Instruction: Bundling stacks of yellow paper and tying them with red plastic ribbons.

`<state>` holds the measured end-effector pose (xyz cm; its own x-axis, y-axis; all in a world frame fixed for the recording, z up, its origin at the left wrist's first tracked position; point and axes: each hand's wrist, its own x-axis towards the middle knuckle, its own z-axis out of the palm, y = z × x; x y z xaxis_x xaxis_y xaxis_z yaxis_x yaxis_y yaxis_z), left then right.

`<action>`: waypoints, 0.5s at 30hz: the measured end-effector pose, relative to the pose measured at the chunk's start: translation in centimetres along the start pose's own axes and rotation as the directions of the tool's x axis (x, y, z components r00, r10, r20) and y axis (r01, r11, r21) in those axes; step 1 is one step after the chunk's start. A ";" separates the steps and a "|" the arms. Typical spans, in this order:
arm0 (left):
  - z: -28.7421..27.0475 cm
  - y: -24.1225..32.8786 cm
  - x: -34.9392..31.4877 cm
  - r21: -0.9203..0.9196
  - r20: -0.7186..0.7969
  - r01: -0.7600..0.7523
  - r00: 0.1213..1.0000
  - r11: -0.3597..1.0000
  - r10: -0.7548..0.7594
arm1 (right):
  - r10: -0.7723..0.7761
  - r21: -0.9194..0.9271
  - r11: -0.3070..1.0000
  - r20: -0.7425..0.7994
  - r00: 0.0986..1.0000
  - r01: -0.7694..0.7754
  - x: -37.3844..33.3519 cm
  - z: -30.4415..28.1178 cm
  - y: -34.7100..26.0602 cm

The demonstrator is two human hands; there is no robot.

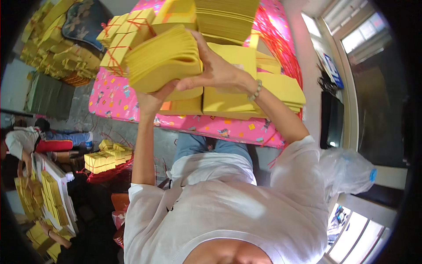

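Observation:
Both my hands grip a thick stack of yellow paper (163, 59), raised above the table and bowed so its sheets fan into ridges. My left hand (151, 100) supports it from below at its near edge, most of its fingers hidden. My right hand (217, 72), a beaded bracelet at the wrist, clasps its right end with thumb in front. Under and beside it lie loose yellow paper stacks (228, 103) on the pink patterned table cover (110, 102). Left of it sit yellow paper bundles (118, 50) tied with red string. A taller yellow stack (226, 20) stands behind.
Loose red strings (279, 48) hang along the table's right side. More tied bundles (100, 162) rest on the floor at left, near people handling yellow paper (52, 198). A big heap of yellow bundles (57, 48) lies far left. A clear plastic bag (347, 169) is at my right.

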<state>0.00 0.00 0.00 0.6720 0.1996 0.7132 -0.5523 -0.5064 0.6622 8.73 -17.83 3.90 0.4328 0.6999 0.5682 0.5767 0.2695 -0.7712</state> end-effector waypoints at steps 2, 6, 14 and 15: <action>0.8 2.1 1.6 -0.216 0.053 0.151 0.988 0.965 -0.143 | -0.047 -0.122 0.992 -0.036 0.998 0.042 0.4 -1.3 -1.8; 7.0 6.4 1.3 -0.322 0.004 0.175 0.983 0.930 -0.184 | 0.002 -0.010 1.000 -0.137 0.991 -0.003 -2.1 -5.6 -4.7; 17.1 13.0 1.2 -0.757 -0.002 0.345 0.847 0.554 -0.531 | 0.659 -0.063 0.749 -0.030 0.751 -0.660 -3.4 -13.2 -13.5; 18.4 13.5 0.7 -0.778 0.001 0.376 0.802 0.503 -0.597 | 0.647 -0.160 0.750 -0.025 0.762 -0.642 -4.2 -14.7 -12.8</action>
<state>2.10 -22.13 5.25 0.8694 0.4615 0.1765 -0.4094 0.4728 0.7803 9.72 -33.97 15.57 0.7202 0.6913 -0.0587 0.2656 -0.3528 -0.8972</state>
